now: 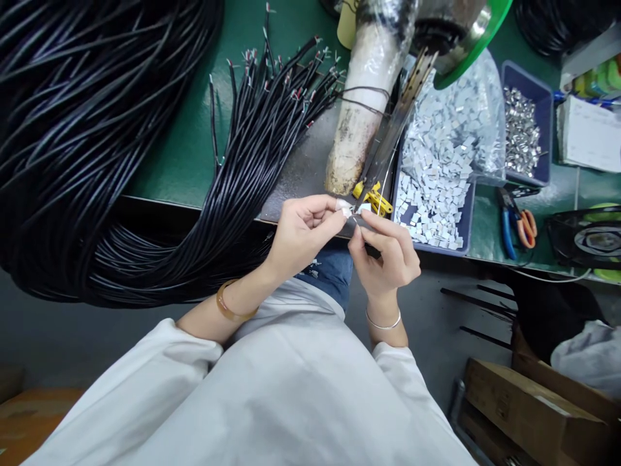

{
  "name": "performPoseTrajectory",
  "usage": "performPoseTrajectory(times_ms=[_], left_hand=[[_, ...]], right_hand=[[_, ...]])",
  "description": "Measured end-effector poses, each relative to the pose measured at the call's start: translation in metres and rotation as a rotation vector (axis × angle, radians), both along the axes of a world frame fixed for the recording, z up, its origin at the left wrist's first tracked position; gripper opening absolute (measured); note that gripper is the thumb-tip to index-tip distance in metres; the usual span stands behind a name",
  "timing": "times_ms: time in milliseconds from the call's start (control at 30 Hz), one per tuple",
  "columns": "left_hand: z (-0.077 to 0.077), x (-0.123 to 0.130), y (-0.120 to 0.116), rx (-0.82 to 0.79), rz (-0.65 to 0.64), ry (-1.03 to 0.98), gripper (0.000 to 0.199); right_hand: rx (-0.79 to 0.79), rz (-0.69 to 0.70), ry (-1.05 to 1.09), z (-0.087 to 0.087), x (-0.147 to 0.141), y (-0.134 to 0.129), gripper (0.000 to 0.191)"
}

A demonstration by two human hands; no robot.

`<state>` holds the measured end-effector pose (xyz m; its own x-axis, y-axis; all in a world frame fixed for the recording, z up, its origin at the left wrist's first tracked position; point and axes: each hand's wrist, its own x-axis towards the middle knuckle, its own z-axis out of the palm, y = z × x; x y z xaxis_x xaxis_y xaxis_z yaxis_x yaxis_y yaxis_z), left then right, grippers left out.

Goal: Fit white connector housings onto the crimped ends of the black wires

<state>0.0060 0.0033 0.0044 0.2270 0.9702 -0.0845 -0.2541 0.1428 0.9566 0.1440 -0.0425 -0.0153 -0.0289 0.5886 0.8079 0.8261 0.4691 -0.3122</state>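
Two hands pinch a tiny white piece at the front edge of the green table.

The left hand (301, 230) and right hand (385, 255) meet fingertip to fingertip on the small white piece (363, 208), just beside the blue tray (466, 220) of little silver squares. Black cables (145, 162) lie over the table's left side.

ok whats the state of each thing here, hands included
left hand: fingertips pinched on a small white piece
right hand: fingertips pinched on the same small piece
cables: bundled, stripped ends fanned out on the bench
bag: open, spilling metal clips into a blue tray
second tray: filled with shiny parts
pliers: lying closed on the bench
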Motion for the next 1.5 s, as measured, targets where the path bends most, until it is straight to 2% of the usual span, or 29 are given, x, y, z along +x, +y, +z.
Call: performPoseTrajectory(times_ms=[167,267,433,533,633,767,900,1000,1067,1100,1167,1233,1333,1500], left_hand=[[0.0,-0.001,0.001,-0.035,-0.047,-0.042,0.014],[0.002,-0.003,0.001,-0.071,-0.083,-0.068,0.015],[0.0,-0.008,-0.002,-0.071,-0.172,-0.062,0.01],[-0.003,-0.011,-0.006,-0.021,-0.217,-0.013,0.008],[-0.005,-0.014,-0.008,0.002,-0.274,0.001,0.01],[-0.007,-0.016,-0.009,0.062,-0.303,0.04,0.012],[-0.014,-0.017,-0.014,0.228,-0.257,0.171,0.012],[-0.017,-0.015,-0.021,0.433,-0.105,0.287,0.009],[-0.017,-0.013,-0.025,0.534,-0.026,0.302,0.009],[-0.017,-0.013,-0.027,0.547,-0.027,0.283,0.01],[-0.015,-0.013,-0.027,0.482,-0.099,0.215,0.011],[-0.012,-0.013,-0.025,0.341,-0.18,0.127,0.014],[-0.009,-0.014,-0.021,0.165,-0.228,0.022,0.016],[-0.01,-0.013,-0.018,0.096,-0.235,-0.011,0.015]], right_hand=[[0.018,0.009,-0.035,-0.004,0.001,-0.003,0.021],[0.008,0.015,0.047,-0.003,0.0,-0.003,0.02],[-0.248,0.051,0.32,0.013,0.002,-0.007,0.012],[-0.303,0.031,0.236,0.024,0.007,-0.01,0.016],[-0.357,0.091,0.112,0.031,0.01,-0.011,0.018],[-0.433,0.125,-0.004,0.032,0.011,-0.01,0.012],[-0.506,0.079,-0.11,0.029,0.007,-0.012,0.005],[-0.628,0.072,0.084,0.027,0.003,-0.017,0.003],[-0.743,0.158,0.337,0.027,0.0,-0.019,0.003],[-0.783,0.207,0.447,0.026,0.0,-0.02,0.004],[-0.766,0.231,0.577,0.026,0.0,-0.02,0.005],[-0.615,0.12,0.604,0.025,0.0,-0.019,0.005],[-0.408,-0.032,0.554,0.024,0.001,-0.016,0.005],[-0.466,0.019,0.404,0.021,0.0,-0.013,0.002]])
